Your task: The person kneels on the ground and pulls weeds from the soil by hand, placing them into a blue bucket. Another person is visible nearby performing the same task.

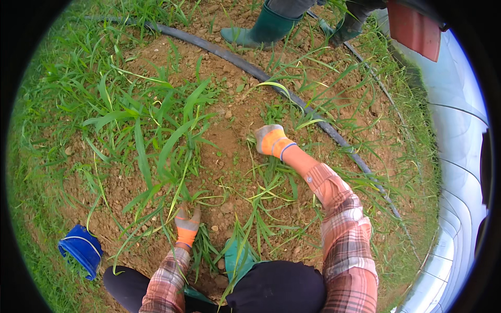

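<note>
My left hand [188, 223], in an orange and grey work glove, reaches down to the base of tall grassy plants [143, 129] at lower centre-left; leaves hide its fingertips. My right hand [274, 140], in a matching glove, is curled at the soil right of centre, with some green blades [250, 141] at its fingers; whether it grips them is unclear. Long cut or pulled grass blades [256, 207] lie on the brown soil [223, 144] between my arms. Low weeds [274, 113] grow just beyond my right hand.
A black hose [242, 62] runs diagonally across the ground beyond my right hand. A blue bucket [80, 250] with greenery in it lies tilted at lower left. Another person's green rubber boot [270, 29] stands at the top. Plastic sheeting [454, 156] curves along the right.
</note>
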{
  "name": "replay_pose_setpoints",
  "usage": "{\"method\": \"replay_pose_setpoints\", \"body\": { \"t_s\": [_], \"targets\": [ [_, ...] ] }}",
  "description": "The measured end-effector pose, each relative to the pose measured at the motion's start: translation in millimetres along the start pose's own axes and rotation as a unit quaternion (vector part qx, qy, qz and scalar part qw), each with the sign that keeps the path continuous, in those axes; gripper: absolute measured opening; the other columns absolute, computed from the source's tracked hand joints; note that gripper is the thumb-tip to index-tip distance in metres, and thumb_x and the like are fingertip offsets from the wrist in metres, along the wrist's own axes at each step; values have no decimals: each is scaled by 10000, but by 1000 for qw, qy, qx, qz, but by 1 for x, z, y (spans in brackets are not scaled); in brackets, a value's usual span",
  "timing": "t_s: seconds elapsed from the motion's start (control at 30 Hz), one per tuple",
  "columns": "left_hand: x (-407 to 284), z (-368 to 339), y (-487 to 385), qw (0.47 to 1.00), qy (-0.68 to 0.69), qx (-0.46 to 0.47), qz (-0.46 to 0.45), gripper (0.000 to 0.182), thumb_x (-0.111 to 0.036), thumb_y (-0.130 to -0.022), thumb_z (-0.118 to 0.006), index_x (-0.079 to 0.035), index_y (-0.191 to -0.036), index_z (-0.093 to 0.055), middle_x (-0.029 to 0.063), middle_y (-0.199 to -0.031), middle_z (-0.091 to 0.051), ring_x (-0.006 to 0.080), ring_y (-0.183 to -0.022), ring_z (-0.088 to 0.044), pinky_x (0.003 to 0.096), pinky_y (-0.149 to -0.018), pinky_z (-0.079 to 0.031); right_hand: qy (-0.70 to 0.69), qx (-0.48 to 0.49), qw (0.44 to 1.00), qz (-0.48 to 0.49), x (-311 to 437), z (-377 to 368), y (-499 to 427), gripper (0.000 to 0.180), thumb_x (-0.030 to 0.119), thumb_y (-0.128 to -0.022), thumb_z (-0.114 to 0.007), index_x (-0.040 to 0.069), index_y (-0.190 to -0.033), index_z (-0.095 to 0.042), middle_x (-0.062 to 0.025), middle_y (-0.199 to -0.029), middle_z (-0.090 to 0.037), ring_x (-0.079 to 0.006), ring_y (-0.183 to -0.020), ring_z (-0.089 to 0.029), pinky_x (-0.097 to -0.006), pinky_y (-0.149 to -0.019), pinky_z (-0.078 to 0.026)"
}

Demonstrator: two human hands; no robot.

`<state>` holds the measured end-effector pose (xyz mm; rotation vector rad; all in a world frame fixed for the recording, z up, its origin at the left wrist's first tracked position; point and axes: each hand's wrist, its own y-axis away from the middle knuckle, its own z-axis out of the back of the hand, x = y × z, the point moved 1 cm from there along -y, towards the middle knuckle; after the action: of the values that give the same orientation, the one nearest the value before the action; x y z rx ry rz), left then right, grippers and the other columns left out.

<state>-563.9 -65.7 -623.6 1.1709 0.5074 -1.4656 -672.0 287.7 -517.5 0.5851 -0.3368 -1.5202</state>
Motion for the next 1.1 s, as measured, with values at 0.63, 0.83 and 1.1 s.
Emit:
{"method": "replay_pose_setpoints", "body": {
  "t_s": [0.63, 0.83, 1.1],
  "targets": [
    [-11, 1, -1, 994, -47, -75, -59, 469, -159, -773, -679, -3, -1178, -501, 191, -825, -622, 330, -683, -597, 392, -597, -471, 51, -54, 997, -29, -45, 18, -39, 155, 147, -783, -542, 99, -842, -676, -97, -866, -679, -244, -794, -665, -357, -619, -509],
    [21, -8, 3, 681, 686, -62, 249, 400, -234, -903, -542, -24, -1233, -456, 155, -1067, -520, 260, -900, -518, 374, -783, -467, -16, 47, 989, 140, 27, 3, 33, 251, 130, -775, -501, 65, -999, -593, -89, -819, -670, -252, -784, -657, -377, -607, -506],
    [46, -7, 2, 914, 393, 44, 89, 381, -239, -955, -446, -35, -1275, -414, 122, -1173, -422, 238, -1005, -441, 378, -972, -397, 64, 30, 994, -88, -53, -5, -34, 224, 177, -806, -532, 78, -944, -678, -93, -957, -674, -243, -847, -659, -377, -615, -505]
  ]
}}
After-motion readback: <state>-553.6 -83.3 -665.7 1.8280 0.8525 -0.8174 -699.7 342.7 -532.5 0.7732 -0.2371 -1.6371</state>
